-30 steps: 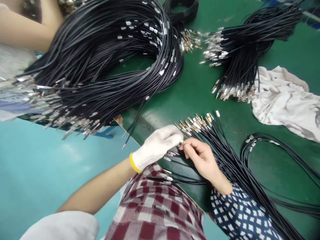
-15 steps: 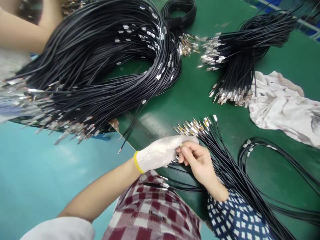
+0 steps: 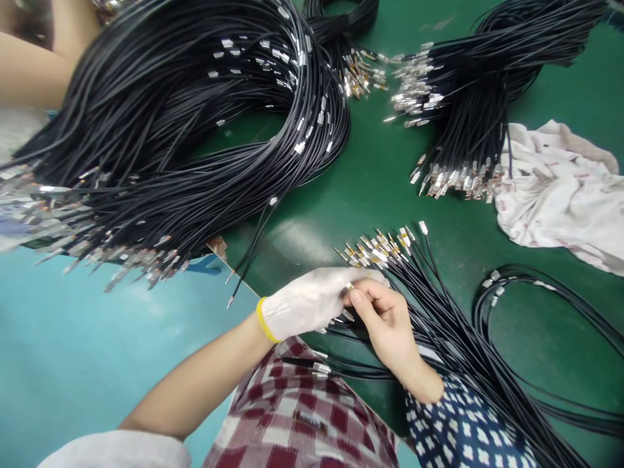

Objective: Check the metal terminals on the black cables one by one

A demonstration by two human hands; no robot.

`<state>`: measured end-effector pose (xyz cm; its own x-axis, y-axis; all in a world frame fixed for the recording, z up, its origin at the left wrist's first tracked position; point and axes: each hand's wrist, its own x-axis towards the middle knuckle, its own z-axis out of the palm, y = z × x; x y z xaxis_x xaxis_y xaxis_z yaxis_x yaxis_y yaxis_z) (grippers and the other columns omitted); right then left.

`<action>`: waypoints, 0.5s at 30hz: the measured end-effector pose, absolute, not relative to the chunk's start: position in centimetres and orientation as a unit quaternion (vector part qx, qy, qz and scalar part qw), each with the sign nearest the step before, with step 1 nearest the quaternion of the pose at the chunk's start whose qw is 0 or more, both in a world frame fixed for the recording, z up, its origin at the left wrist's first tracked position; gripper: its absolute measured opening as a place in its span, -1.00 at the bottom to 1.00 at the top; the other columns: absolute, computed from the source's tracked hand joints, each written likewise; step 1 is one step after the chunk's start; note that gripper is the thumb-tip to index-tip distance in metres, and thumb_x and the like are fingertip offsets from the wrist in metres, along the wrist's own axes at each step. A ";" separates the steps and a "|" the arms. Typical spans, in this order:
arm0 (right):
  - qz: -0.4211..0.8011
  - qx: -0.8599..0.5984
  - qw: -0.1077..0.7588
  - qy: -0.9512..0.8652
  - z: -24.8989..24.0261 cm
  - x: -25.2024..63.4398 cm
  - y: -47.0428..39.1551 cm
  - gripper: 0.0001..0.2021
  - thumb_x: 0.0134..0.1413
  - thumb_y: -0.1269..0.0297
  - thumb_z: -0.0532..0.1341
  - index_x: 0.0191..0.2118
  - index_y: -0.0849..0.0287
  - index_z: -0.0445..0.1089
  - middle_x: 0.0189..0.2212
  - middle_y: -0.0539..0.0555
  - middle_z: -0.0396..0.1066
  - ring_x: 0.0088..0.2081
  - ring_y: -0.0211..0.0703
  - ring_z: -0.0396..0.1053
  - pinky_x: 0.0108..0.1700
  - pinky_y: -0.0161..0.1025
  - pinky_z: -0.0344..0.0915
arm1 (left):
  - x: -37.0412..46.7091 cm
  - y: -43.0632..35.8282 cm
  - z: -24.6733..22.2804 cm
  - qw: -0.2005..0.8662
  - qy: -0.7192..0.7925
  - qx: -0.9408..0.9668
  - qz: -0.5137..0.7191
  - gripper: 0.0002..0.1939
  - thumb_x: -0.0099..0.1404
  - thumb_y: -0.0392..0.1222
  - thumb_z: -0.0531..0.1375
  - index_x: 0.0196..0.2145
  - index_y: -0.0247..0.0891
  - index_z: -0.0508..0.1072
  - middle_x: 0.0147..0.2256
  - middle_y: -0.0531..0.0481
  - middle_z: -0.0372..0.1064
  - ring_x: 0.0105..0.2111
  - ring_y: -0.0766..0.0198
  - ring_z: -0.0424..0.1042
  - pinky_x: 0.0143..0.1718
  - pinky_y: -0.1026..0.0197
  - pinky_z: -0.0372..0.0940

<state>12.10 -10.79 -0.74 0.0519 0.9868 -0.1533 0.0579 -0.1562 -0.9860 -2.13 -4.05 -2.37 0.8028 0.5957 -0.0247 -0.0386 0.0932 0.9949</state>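
My left hand [image 3: 312,296] wears a white knitted glove with a yellow cuff. Its fingers are pressed together and partly hidden behind my right hand [image 3: 387,318], so what they grip does not show. Bare, my right hand pinches a cable's small silver metal end [image 3: 349,286] between thumb and forefinger, right against the glove. Just beyond both hands lie the metal tips of a bundle of black cables [image 3: 439,318], some with yellow marks. Several more cable ends [image 3: 320,369] poke out below the hands, over the checked apron [image 3: 292,416].
A large looped pile of black cables [image 3: 195,149] fills the left, its ends overhanging the table edge. More bundles [image 3: 463,110] lie at the back right beside a white cloth [image 3: 560,195]. Looped cables [image 3: 492,305] rest at right. Another person's arm [image 3: 39,65] reaches in at upper left.
The view has shifted slightly. My hands stay together in nearly the same place, and the metal end between them now shows a little more clearly.
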 end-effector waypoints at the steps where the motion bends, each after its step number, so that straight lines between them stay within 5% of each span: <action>1: 0.509 -0.566 0.455 -0.462 -0.7 12.1 -10.8 -0.73 0.23 0.23 0.19 -0.49 0.18 0.40 -0.60 -0.05 0.24 -0.53 -0.26 0.16 -0.50 -0.32 0.13 | -2.0 -4.2 -2.5 0.729 0.215 0.608 0.229 -0.62 0.43 -0.01 0.12 0.12 -0.13 0.49 0.01 -0.11 0.50 -0.01 0.09 0.46 0.11 0.11 0.27; 15: 0.486 -0.577 0.454 -0.474 -0.9 12.0 -10.6 -0.73 0.21 0.24 0.20 -0.51 0.18 0.40 -0.62 -0.05 0.25 -0.56 -0.27 0.13 -0.54 -0.33 0.09 | -1.5 -4.6 -2.4 0.886 0.222 0.320 0.252 -0.74 0.35 -0.06 0.20 -0.19 -0.27 0.60 -0.21 -0.12 0.50 -0.16 0.15 0.42 0.02 0.11 0.27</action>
<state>12.05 -10.64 -0.85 0.0783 0.9884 -0.1299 0.1055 -0.1378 -0.9848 -1.49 -4.61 -2.42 0.7746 0.5881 -0.2328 -0.3039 0.6689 0.6784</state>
